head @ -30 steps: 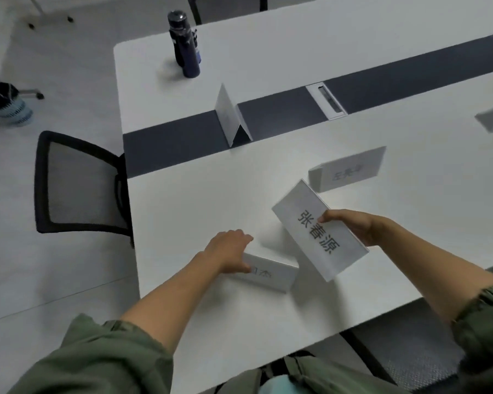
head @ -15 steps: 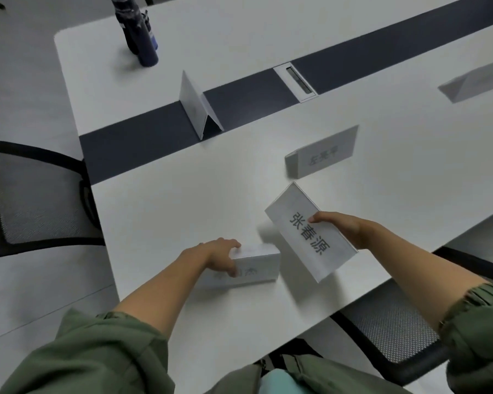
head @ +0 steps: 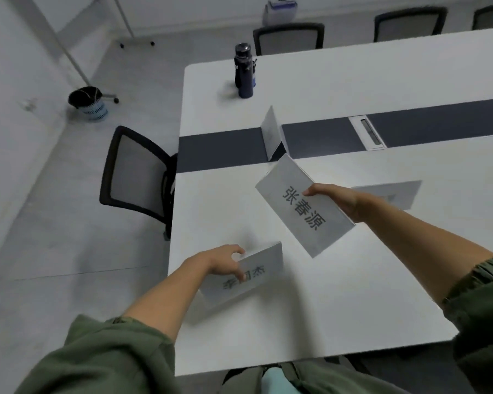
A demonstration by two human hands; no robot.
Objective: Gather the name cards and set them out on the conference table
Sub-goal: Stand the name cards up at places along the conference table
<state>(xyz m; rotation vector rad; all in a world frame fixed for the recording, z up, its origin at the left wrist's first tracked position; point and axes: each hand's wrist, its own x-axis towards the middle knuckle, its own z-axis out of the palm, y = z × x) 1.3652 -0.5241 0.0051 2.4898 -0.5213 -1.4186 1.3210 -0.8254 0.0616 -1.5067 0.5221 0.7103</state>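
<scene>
Each hand pinches a light, bendable white folded-paper name card, right [head: 304, 205] and left [head: 246, 274], fingers best at an edge.

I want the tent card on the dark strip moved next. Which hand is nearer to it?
Right. The right hand, holding a name card, is just short of the tent card; the left hand grips a second card farther back, toward the person.

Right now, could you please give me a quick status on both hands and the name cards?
Left hand grips near card. Right hand holds second card aloft. Nothing blocking.
</scene>
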